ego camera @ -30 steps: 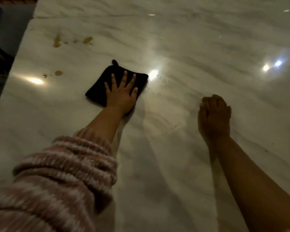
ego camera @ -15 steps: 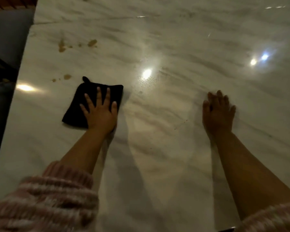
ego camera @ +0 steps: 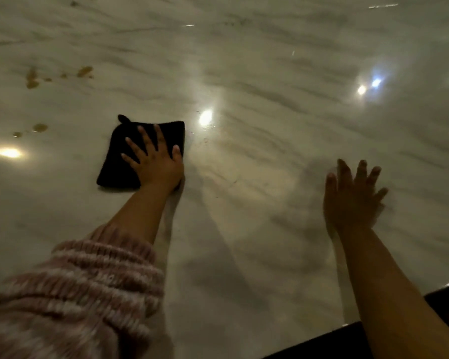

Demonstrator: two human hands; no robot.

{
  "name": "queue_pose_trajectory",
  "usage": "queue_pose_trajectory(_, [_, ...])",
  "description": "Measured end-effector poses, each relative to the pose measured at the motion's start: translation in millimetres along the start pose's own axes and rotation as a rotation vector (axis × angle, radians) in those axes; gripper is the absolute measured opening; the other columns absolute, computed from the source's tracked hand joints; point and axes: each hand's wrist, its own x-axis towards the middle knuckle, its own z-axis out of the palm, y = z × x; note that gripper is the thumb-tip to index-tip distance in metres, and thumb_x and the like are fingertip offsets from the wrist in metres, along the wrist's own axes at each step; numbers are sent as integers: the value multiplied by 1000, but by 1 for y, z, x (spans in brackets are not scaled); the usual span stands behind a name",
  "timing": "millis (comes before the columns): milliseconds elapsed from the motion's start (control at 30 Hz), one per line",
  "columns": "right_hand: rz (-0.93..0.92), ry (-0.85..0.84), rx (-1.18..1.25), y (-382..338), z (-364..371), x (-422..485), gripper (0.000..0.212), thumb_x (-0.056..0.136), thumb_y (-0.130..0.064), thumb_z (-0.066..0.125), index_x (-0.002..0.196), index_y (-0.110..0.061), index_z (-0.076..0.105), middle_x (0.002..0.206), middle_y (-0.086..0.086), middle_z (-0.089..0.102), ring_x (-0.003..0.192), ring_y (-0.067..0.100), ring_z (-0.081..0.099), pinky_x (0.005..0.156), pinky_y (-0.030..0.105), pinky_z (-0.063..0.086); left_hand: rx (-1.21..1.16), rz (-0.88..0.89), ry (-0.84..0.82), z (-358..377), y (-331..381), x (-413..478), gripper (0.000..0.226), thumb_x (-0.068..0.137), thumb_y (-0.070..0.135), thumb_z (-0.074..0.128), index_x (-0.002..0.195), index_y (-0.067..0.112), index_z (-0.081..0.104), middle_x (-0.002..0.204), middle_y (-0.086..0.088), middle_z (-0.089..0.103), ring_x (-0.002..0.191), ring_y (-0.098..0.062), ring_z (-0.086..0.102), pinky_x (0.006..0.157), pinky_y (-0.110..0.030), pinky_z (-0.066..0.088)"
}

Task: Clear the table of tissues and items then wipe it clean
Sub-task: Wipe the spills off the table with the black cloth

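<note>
A black folded cloth (ego camera: pixel 122 156) lies flat on the glossy white marble table (ego camera: pixel 257 164), left of centre. My left hand (ego camera: pixel 156 161) presses down on the cloth's right half with its fingers spread and straight. My right hand (ego camera: pixel 353 195) rests palm down on the bare marble at the right, fingers spread and straight, holding nothing. Brown spill stains (ego camera: pixel 83 71) mark the table at the far left, and two smaller brown spots (ego camera: pixel 40 127) sit just left of the cloth.
The table's near edge (ego camera: pixel 347 330) runs along the bottom right, with dark space below it. Its left edge is barely in view at the top left corner. Ceiling lights reflect as bright spots on the marble.
My left hand slid the cloth toward me and to the left, then back a little to the right. My right hand uncurled and now lies flat with fingers spread.
</note>
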Motion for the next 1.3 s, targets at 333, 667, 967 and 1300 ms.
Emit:
queue_pose_trajectory(333, [-41,170,284,45,1,3,51,96,-44,25,144,-31,32,158,5,12,146,27,-6,114,51,0,23,292,-65,39,162,-33,60,98,46,20,150,26,-3,158,-8,-14,141,-41,-17,110,-59,-10])
queue_pose_trajectory(667, [249,99,155,161,-5,19,47,100,-32,28,147,-29,26,158,8,15,145,29,8,113,56,8,30,494,-109,71,268,-87,59,99,46,18,150,26,-4,157,-9,-13,141,-40,-17,110,-58,-12])
queue_pose_trajectory(967, [298,425,706,163,-4,23,45,95,-25,32,137,-13,44,151,12,30,146,30,7,114,41,4,159,883,-243,84,320,-129,56,99,48,18,149,35,-3,158,-1,-12,143,-34,-16,112,-54,-12])
queue_pose_trajectory(1300, [282,416,1058,175,-21,-2,47,93,-32,30,128,-10,53,138,7,45,139,22,25,116,45,17,351,1384,-467,61,254,-172,52,99,46,23,146,44,-1,156,11,-14,142,-21,-22,111,-45,-17])
